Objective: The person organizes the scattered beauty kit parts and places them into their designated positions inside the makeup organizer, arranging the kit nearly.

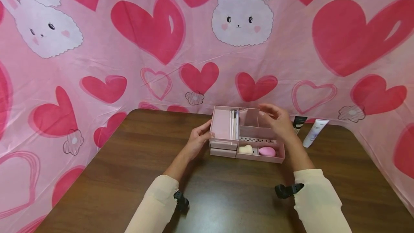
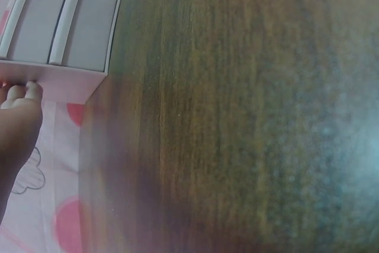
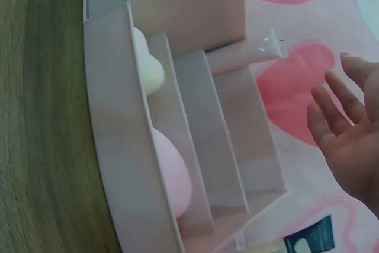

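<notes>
Pink plastic compartment organiser (image 1: 247, 137) sits mid brown wooden desk (image 1: 129, 175). Left hand (image 1: 197, 140) braces its left wall, fingers straight; keep that steady. Right hand (image 1: 276, 119) hovers above rear compartments, fingers relaxed, empty.

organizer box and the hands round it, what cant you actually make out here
- Drawers of the organizer: contents hidden behind shut fronts, all views.
- Print on the two tubes: too small in the head view; cut off by the bottom edge in the right wrist view.
- Left hand: only fingertips show in the left wrist view, the rest cut off; that view is blurred.
- Right hand: the head view cannot settle whether it touches the organizer.
</notes>
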Available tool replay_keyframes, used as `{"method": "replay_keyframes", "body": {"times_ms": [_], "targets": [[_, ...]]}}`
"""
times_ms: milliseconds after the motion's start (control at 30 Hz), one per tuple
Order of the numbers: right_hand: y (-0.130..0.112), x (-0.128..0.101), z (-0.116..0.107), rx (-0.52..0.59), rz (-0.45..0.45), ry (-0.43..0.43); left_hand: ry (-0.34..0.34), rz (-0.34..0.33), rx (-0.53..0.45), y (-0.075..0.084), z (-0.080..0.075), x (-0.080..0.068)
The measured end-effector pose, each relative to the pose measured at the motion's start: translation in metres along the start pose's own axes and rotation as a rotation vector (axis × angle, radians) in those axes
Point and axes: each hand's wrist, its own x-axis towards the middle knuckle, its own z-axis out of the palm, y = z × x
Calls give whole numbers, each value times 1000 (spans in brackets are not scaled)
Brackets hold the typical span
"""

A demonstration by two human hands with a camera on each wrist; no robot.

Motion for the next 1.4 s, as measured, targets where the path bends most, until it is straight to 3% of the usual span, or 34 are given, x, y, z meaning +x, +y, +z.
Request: {"method": "replay_keyframes", "body": {"times_ms": [433, 633, 767, 1200, 1400], "targets": [[-16, -22, -20, -217, -115, 48, 14, 8, 2, 1, 2, 2], [-15, -31, -35, -237, -160, 139, 12, 12, 13, 1, 3, 1], [-11, -36, -48, -195, -185, 198, 11, 9, 11, 1, 2, 1], [12, -51, -96, -286, -39, 564, 16, 24, -6, 1, 4, 0], [29, -49, -116, -163, 100, 623, 21, 25, -4, 1, 4, -1]]}}
